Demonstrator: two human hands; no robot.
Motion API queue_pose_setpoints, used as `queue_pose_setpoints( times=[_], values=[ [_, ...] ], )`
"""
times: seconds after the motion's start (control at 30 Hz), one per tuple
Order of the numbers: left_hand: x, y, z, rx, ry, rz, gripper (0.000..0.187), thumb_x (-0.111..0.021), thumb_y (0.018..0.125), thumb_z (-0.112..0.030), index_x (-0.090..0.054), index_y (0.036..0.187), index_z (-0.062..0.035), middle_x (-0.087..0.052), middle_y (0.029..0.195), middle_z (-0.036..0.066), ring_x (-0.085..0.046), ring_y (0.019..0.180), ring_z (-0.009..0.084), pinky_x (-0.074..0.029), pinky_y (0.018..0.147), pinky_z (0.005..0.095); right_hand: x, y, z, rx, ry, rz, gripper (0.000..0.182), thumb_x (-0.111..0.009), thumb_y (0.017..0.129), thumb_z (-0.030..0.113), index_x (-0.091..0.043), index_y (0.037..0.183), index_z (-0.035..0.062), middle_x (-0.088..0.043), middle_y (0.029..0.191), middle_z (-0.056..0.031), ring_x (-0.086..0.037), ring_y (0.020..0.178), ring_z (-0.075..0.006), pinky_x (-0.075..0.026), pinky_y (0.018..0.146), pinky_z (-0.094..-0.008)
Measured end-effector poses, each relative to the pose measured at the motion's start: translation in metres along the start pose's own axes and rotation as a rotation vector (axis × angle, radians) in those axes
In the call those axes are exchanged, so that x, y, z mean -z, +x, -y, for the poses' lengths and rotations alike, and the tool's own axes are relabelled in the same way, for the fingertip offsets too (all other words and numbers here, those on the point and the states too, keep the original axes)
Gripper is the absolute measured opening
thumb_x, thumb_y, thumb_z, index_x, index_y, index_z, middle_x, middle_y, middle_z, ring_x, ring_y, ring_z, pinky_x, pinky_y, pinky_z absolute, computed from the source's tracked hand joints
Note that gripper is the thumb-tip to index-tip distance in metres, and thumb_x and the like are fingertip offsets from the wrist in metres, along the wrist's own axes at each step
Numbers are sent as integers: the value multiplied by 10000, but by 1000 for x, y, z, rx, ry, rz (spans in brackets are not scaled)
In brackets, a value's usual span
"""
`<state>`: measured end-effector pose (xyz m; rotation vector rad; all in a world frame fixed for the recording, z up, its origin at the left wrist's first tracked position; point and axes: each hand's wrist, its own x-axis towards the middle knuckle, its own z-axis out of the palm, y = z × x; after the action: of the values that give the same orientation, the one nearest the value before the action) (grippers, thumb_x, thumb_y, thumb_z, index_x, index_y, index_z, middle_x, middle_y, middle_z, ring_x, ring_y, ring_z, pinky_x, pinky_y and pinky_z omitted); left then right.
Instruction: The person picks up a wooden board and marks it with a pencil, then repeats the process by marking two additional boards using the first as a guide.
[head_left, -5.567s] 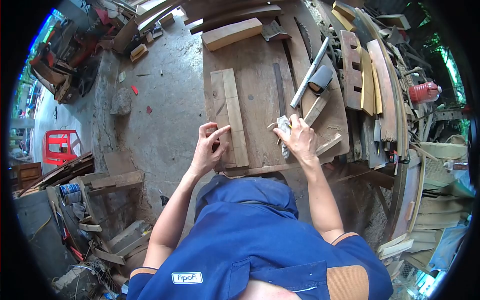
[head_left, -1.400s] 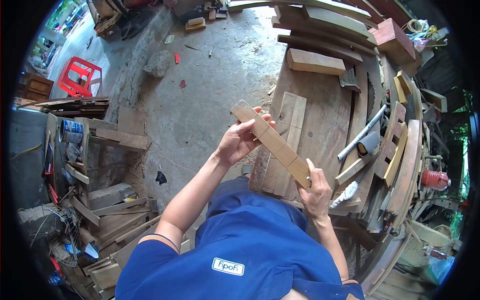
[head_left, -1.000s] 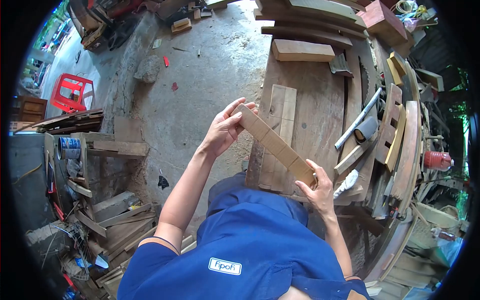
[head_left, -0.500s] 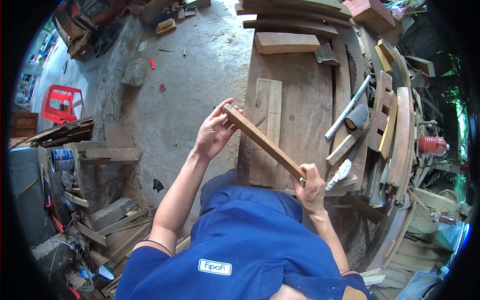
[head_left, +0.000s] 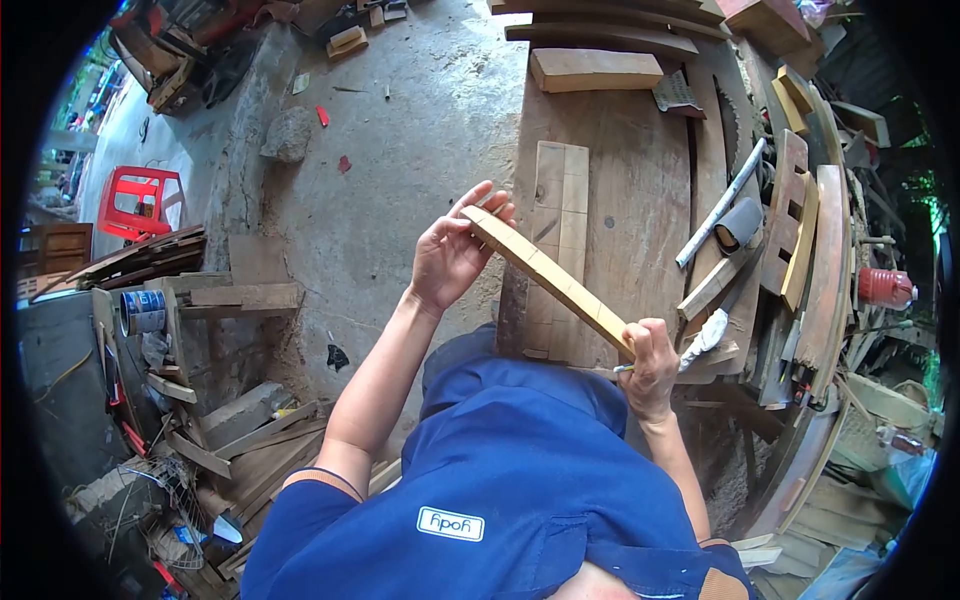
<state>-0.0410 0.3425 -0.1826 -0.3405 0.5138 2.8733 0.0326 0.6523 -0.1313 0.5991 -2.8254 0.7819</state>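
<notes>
A narrow wooden strip (head_left: 548, 272) with pencil-like lines across its pale face is held slantwise above the wooden bench (head_left: 640, 210). My left hand (head_left: 455, 255) supports its upper left end, palm up, with the fingers partly spread behind it. At the lower right end my right hand (head_left: 652, 370) has its fingers wrapped round the strip, and a thin pencil-like object (head_left: 624, 368) pokes out beside them. Below the strip, marked wooden pieces (head_left: 562, 220) lie side by side on the bench.
A thick wood block (head_left: 595, 70) lies at the bench's far end. On the right are a pale rod (head_left: 722, 202), a dark curved block (head_left: 740, 224), a white wrapped bundle (head_left: 705, 338) and curved boards. Scrap wood and a red plastic stool (head_left: 140, 203) are on the left.
The strip has been rolled in the hands, so its pale marked face now shows instead of the darker side. Both hands and the whole scene sit slightly further right in view.
</notes>
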Motion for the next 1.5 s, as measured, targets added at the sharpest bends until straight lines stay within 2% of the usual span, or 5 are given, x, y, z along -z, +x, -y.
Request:
queue_pose_setpoints(
  times=[0.2, 0.77, 1.1, 1.17, 1.5],
  values=[
    [4, 1, -2, 21, -34, 7, 698, -525, 777, -51, -434, 1466, 18, -535, 1411, 211, -466, 1373, 348, -354, 1215, 463, 1, 3, -5, 12, -50, -12, 382, -645, 696, -93, -564, 1018, 96, -520, 947, -99, -632, 835, -313, -513, 641, -441],
    [2, 8, -16, 34, 97, -38, 706, -529, 829, -75, -370, 1511, 13, -478, 1485, 213, -410, 1430, 333, -386, 1198, 419, -3, 18, -7, -14, 53, 32, 454, -556, 620, -142, -577, 1024, 64, -558, 1001, -118, -641, 883, -337, -520, 709, -434],
    [1, 9, -16, 38, 160, -65, 649, -530, 865, -86, -400, 1496, -2, -506, 1464, 208, -444, 1412, 320, -422, 1171, 402, -3, 18, -7, -25, 46, 40, 467, -585, 650, -147, -607, 1064, 68, -578, 1006, -108, -656, 902, -327, -534, 736, -430],
    [-1, 8, -17, 32, 155, -65, 651, -532, 863, -85, -402, 1495, -4, -506, 1464, 208, -445, 1412, 319, -423, 1170, 403, -3, 17, -8, -28, 17, 59, 572, -640, 595, -107, -620, 1128, 99, -572, 1026, -87, -666, 905, -315, -557, 739, -428],
    [-4, -5, -15, -16, 147, -30, 673, -539, 833, -106, -418, 1487, 0, -512, 1455, 214, -453, 1404, 323, -414, 1176, 409, -1, 11, -3, -23, 1, 57, 622, -624, 604, -96, -641, 1191, 111, -583, 1051, -81, -671, 904, -310, -566, 755, -420]
  ],
)
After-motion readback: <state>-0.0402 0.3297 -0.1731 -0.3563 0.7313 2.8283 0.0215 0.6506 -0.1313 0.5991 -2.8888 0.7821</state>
